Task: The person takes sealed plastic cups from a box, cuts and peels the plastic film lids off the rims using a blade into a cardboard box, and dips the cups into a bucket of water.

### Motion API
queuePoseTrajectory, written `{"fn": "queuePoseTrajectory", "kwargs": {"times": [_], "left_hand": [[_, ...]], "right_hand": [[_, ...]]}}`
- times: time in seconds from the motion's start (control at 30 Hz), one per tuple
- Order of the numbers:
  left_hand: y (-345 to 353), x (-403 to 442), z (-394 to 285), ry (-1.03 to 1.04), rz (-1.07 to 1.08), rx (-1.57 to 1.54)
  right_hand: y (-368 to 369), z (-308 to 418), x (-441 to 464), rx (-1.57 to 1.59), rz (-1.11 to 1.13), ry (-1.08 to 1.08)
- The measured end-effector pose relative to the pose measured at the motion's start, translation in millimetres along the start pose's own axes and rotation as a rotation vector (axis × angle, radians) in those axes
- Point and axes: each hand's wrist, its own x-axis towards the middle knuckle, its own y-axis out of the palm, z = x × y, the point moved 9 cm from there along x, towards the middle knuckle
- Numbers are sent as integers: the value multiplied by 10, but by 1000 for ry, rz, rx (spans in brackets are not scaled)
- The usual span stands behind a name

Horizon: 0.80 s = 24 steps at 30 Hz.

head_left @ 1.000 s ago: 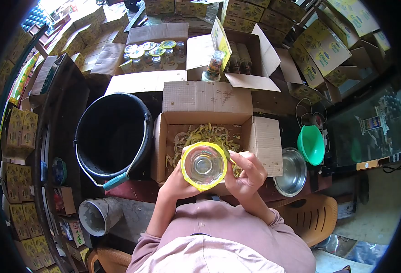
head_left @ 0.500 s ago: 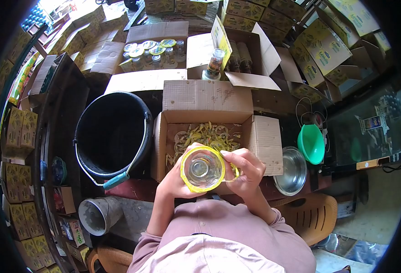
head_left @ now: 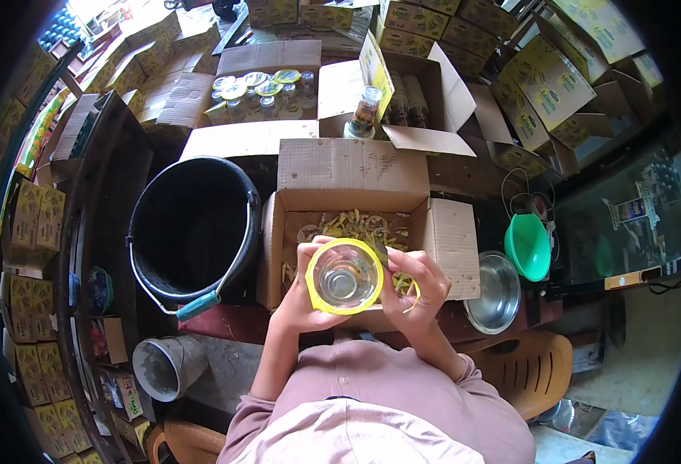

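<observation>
My left hand [head_left: 300, 298] is wrapped round a clear cup [head_left: 343, 277] with a bright yellow band about its rim, held up over the near edge of an open cardboard box [head_left: 348, 168]. On the cup's right, my right hand [head_left: 414, 290] is closed. A thin dark blade-like piece [head_left: 380, 249] shows at its fingertips, close by the yellow rim. From the same fingers a narrow yellow strip [head_left: 415, 297] curls down. Many yellow strips [head_left: 356, 224] lie loose inside the box, partly hidden behind the hands and cup.
A black bucket [head_left: 143, 209] stands left of the box, with a grey bucket [head_left: 155, 371] lower down. At right are a steel bowl [head_left: 495, 290] and a green bowl [head_left: 528, 247]. Behind, a carton [head_left: 251, 138] holds several lidded cups; a jar [head_left: 366, 112] stands beside it.
The cup has tilted and shifted slightly upward in my left hand. My right fingers have moved along the rim, and the dark piece now shows there. The yellow strip hangs further right.
</observation>
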Motion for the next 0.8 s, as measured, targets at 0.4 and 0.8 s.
{"fn": "queuePoseTrajectory", "kwargs": {"times": [0.4,0.8], "left_hand": [[83,-24,85,-107,-112,-31],[65,-12,30,-113,0,148]], "right_hand": [[-28,27,-129,-126,-106,-22],[-42,-4,-51,-79,-62,-62]]}}
